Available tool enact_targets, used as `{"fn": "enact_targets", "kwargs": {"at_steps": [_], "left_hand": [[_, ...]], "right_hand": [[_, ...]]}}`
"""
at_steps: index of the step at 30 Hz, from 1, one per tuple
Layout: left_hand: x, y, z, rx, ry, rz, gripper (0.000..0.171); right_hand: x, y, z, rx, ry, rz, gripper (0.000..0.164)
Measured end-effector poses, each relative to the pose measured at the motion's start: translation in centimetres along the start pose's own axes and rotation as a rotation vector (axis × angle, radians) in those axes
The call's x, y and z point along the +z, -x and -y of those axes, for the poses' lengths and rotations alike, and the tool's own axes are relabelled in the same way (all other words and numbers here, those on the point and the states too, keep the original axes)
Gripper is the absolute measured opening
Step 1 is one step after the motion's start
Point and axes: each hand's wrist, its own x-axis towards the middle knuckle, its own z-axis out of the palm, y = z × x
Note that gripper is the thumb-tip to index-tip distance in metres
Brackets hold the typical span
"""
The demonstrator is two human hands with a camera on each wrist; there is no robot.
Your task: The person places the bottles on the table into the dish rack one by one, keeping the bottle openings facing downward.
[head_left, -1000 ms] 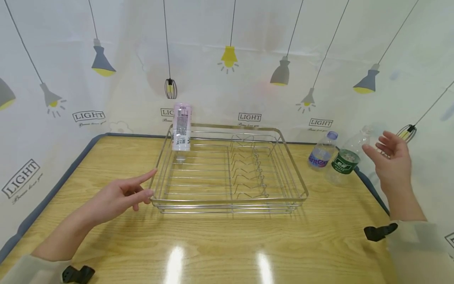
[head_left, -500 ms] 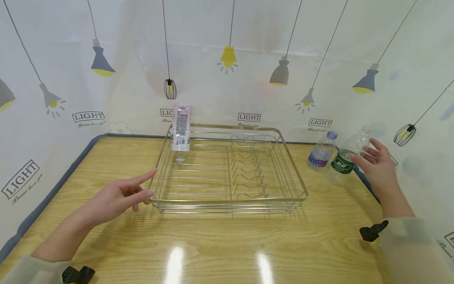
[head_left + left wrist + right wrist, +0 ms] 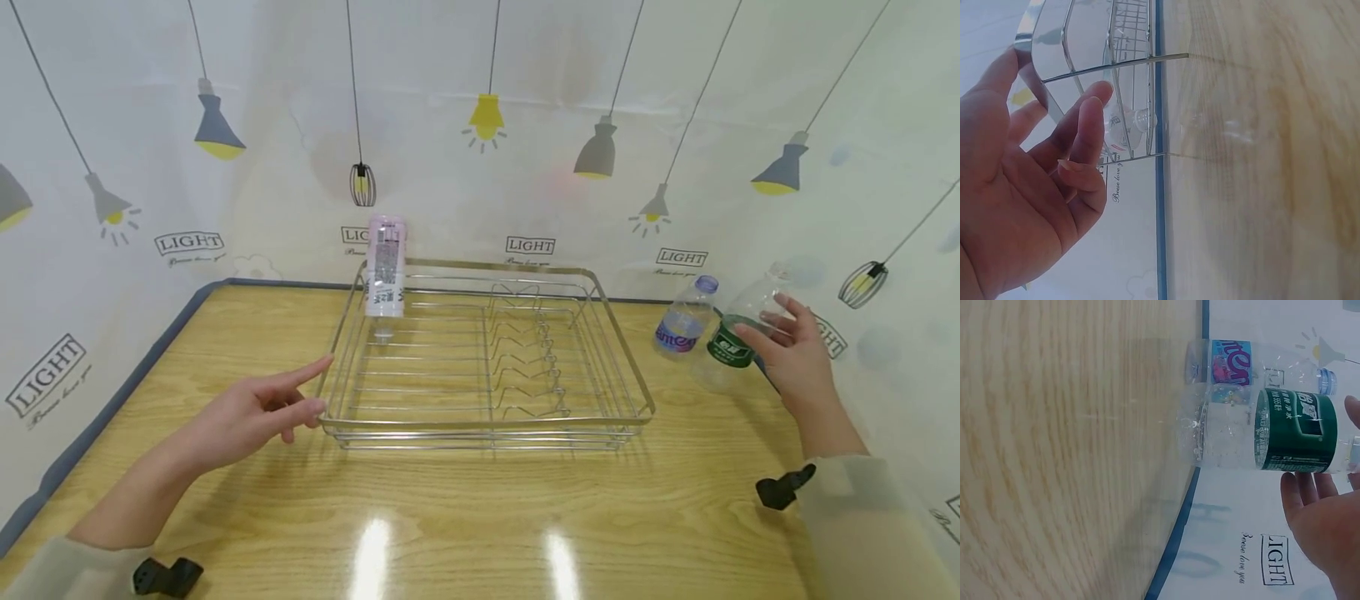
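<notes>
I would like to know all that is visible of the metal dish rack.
The metal dish rack is a rectangular basket of silver-coloured wire with a flat band as upper rim. Parallel rods form its floor; zigzag wire dividers run in a row, front to back, right of the middle. It stands upright on the wood-grain table. A pink-and-white bottle sits neck down in its far left part, and the left hand touches its left side.

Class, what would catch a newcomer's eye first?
Probably the wire rack in the middle of the table, with an upside-down bottle in its back left part. Right of the rack, the right hand is around a green-labelled bottle, beside a purple-lettered bottle.
</notes>
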Motion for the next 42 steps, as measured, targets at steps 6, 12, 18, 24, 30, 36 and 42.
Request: {"fn": "enact_targets", "kwargs": {"at_steps": [6, 12, 18, 24, 30, 36, 42], "left_hand": [[0.0, 0.0, -0.2, 0.015, -0.012, -0.009, 0.066], [0.0, 0.1, 0.0, 0.041, -0.025, -0.033, 0.065], [0.0, 0.1, 0.1, 0.067, -0.019, -0.042, 0.065], [-0.4, 0.2, -0.4, 0.106, 0.010, -0.084, 0.065], [-1.1, 0.3, -1.2, 0.142, 0.001, -0.158, 0.059], [-1.4, 0.2, -2.1, 0.185, 0.030, -0.204, 0.053], [-1.3, -0.2, -3.5, 0.223, 0.025, -0.217, 0.050]], "right_hand": [[-0.3, 0.8, 1.0, -0.022, -0.007, -0.014, 0.088], [-0.1, 1.5, 3.0, -0.099, -0.013, -0.023, 0.083], [-0.1, 2.4, 6.3, -0.229, -0.245, 0.018, 0.077], [0.2, 3.5, 9.2, -0.316, -0.386, 0.053, 0.075], [1.2, 4.4, 11.3, -0.395, -0.487, 0.101, 0.072], [2.2, 5.8, 13.7, -0.481, -0.569, 0.162, 0.068], [4.0, 6.8, 15.7, -0.558, -0.560, 0.239, 0.066]]}}
